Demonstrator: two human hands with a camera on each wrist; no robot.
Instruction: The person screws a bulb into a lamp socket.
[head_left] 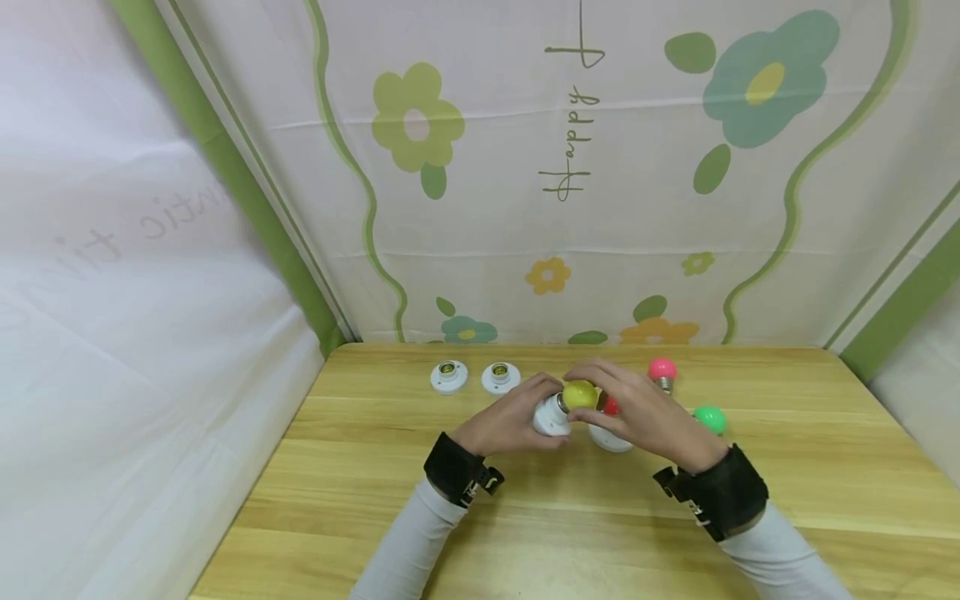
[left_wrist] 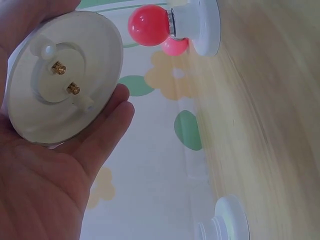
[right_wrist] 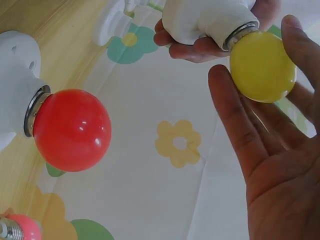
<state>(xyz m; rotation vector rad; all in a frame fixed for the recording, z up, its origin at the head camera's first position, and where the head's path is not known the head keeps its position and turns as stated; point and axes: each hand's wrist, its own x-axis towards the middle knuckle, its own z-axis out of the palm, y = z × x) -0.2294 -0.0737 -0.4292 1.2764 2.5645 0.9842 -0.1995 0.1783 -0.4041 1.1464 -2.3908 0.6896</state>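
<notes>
My left hand (head_left: pixel 513 417) grips a white lamp holder (head_left: pixel 551 419) just above the table. In the left wrist view, the round underside of that lamp holder (left_wrist: pixel 65 80) shows two brass screws. A yellow light bulb (right_wrist: pixel 262 67) sits with its metal base in the holder's mouth, tilted. My right hand (head_left: pixel 637 408) has its thumb and fingers around the yellow bulb's globe. How firmly the fingers press on it is hard to tell. Close by, partly hidden by the right hand, stands a red bulb (right_wrist: pixel 72 130) in another white lamp holder (head_left: pixel 611 440).
Two lamp holders without bulbs, one left (head_left: pixel 448 377) and one right (head_left: pixel 500 378), stand at the back of the wooden table (head_left: pixel 555 533). A pink bulb (head_left: pixel 662 369) lies at the back right. Beyond the right wrist is a green bulb (head_left: pixel 709 419). A flowered curtain (head_left: pixel 480 225) hangs behind.
</notes>
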